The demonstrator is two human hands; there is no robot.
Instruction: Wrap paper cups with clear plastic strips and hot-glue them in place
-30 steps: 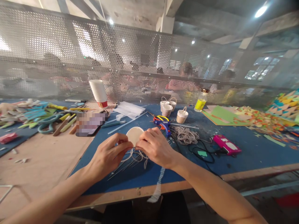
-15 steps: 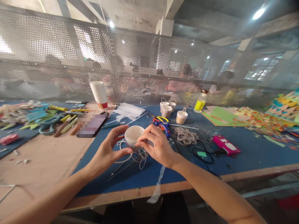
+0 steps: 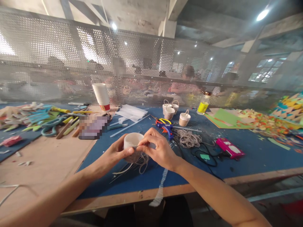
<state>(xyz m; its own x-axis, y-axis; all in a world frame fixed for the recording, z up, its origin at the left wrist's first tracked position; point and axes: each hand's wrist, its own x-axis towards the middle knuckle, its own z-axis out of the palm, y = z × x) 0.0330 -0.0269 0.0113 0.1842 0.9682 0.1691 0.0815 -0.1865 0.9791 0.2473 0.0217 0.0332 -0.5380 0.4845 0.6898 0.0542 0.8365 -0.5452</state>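
Observation:
My left hand (image 3: 115,154) and my right hand (image 3: 157,148) meet around a small white paper cup (image 3: 132,140) held just above the blue table mat (image 3: 248,157). The left fingers wrap its near side. The right fingers pinch pale twine (image 3: 139,160) against the cup's side, and loose loops of it hang below onto the mat. A blue and yellow glue gun (image 3: 164,124) lies just behind my right hand.
Three small twine-wrapped cup baskets (image 3: 174,112), a bundle of twine (image 3: 188,137), a pink box (image 3: 229,147) and a yellow bottle (image 3: 203,104) sit further back. A stack of paper cups (image 3: 101,94), a phone (image 3: 93,127) and scissors (image 3: 50,124) lie left. Coloured paper (image 3: 260,121) covers the right. A perforated screen stands behind.
The cup has turned from showing its flat base to lying with its rim up, lifted slightly. Both hands shifted their hold and closed around its side with the twine.

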